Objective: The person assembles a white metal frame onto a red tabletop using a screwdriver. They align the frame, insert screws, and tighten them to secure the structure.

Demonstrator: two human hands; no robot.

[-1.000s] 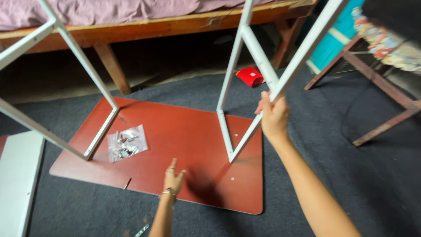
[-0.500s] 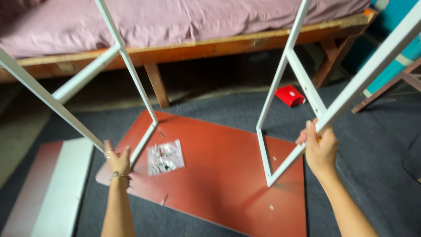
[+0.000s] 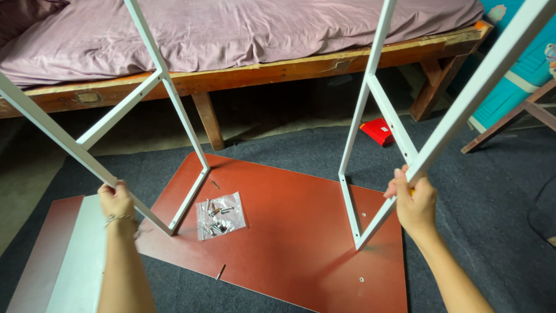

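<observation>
Two white metal frames stand upright on a red-brown board [image 3: 289,232] lying on the dark carpet. The left hand [image 3: 116,200] is closed around the slanted bar of the left frame [image 3: 174,110], near its lower corner. The right hand [image 3: 414,200] grips the slanted bar of the right frame [image 3: 370,110], just above its foot. A clear bag of screws [image 3: 219,215] lies on the board between the frames. Behind them stands a bed [image 3: 260,35].
</observation>
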